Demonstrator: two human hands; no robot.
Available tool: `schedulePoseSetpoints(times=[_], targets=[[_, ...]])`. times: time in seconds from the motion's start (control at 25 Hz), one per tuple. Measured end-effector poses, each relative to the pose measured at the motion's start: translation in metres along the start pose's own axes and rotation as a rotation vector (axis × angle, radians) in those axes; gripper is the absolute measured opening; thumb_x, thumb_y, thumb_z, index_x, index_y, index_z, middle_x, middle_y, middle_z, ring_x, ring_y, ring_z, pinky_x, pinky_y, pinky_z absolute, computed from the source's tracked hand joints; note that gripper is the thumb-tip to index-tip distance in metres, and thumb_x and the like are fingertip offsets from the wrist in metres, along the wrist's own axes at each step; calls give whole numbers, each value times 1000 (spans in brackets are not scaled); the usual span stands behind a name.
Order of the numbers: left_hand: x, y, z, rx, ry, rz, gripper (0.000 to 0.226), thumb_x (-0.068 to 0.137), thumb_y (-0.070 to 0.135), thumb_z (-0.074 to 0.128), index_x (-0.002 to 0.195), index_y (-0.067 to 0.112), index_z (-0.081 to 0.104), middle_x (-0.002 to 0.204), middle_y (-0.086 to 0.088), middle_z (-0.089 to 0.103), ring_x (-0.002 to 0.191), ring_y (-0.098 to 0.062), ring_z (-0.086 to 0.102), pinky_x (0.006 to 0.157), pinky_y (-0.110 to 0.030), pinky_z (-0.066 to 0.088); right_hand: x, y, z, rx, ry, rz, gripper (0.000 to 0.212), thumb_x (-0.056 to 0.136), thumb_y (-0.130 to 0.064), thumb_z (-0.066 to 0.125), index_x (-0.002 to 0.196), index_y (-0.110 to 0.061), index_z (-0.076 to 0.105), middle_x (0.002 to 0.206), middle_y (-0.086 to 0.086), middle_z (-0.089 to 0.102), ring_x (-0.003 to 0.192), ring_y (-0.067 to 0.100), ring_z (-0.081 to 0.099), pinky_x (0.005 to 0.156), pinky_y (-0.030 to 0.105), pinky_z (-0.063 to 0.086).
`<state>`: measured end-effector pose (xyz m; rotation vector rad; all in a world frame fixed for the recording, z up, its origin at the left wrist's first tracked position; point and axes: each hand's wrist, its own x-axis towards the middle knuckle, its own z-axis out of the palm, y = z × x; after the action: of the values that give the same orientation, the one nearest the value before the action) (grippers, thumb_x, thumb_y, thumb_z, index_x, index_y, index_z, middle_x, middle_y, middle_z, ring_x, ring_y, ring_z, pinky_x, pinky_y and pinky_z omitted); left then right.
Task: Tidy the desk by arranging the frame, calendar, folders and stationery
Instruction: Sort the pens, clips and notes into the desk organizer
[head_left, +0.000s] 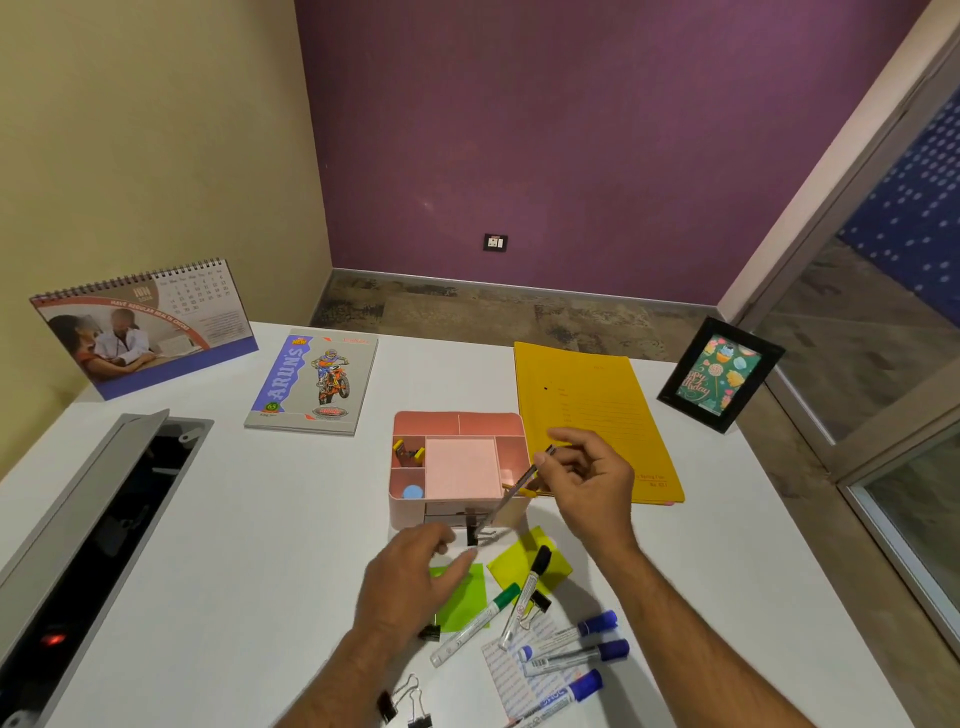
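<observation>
Nearest the camera, black binder clips (400, 701) are lying on the white counter (234, 519) below the left hand, the lowest one cut off by the bottom edge. To the right of them, three blue-capped white markers (576, 652) are resting on a printed plastic sleeve (511, 675) whose lettering is too small to read.

The left hand (410, 577) is hovering with fingers curled loosely over a green sticky note (465, 597), hiding part of it; whether it is pinching the small black clip (471, 532) at its fingertips is hard to tell. Just right of that hand, a green-capped marker (478, 623) and a black-capped marker (524, 597) are lying crossed near a yellow-green sticky note (524, 564).

The right hand (587, 483) is pinching the top end of a thin, blurred, ruler-like strip (511, 493) between thumb and fingers; the strip is slanting down toward the left hand.

Behind the strip, a pink plastic desk organiser (457, 457) is sitting, partly hidden, with a blue round item (413, 491) and yellow-handled clips (408, 452) in its left compartments.

Beyond the right hand, a yellow paper folder (587, 395) is lying flat, and a black picture frame (719, 374) is standing at the far right corner. Beyond the left hand are a motorbike-cover notebook (314, 382) and a spiral desk calendar (145, 327).
</observation>
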<state>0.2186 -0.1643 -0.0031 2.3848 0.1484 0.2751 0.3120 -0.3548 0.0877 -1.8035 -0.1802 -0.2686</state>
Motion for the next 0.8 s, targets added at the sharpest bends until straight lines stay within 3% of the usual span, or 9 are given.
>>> schedulePoseSetpoints(times=[0.08,0.28,0.4,0.48,0.64,0.8], targets=[[-3,-23,-9,78,36,-48,28,82,56,65,96,32,64,89,14,64,77,-8,62,70,-31,52,11,-3,-4,-43,114,-64,23,81,-6,76,103,-10,69,77,7,71,68,19,71,59,32,60],[-22,-92,-18,262,51,-112,65,88,67,30,113,18,65,114,2,68,111,-25,59,91,-40,43,21,0,-6,-151,239,-132,23,80,-11,77,103,-10,72,85,1,72,78,14,70,68,33,61],[-43,-123,-11,428,-63,-169,78,93,65,11,133,17,56,142,-4,54,135,-26,44,110,-47,27,25,-3,-7,-55,317,-97,21,82,-11,76,103,-11,70,85,7,72,78,22,71,67,36,61],[-51,-131,-6,488,-114,-174,73,97,59,8,139,18,51,150,-6,46,140,-25,35,112,-50,17,31,-5,-6,-50,352,-110,21,83,-12,75,103,-11,69,87,8,72,79,20,70,68,29,60],[-53,-126,-4,516,-126,-180,67,100,55,8,143,18,45,151,-8,43,140,-25,29,111,-53,17,28,6,2,-247,245,-228,20,82,-8,75,101,-8,69,87,3,72,76,8,67,69,13,54],[-54,-129,-4,524,-138,-179,66,100,55,9,145,20,42,153,-7,40,142,-24,26,113,-52,13,13,33,8,-369,68,-179,14,80,-7,77,93,-11,71,81,-6,70,73,11,69,67,12,54]])
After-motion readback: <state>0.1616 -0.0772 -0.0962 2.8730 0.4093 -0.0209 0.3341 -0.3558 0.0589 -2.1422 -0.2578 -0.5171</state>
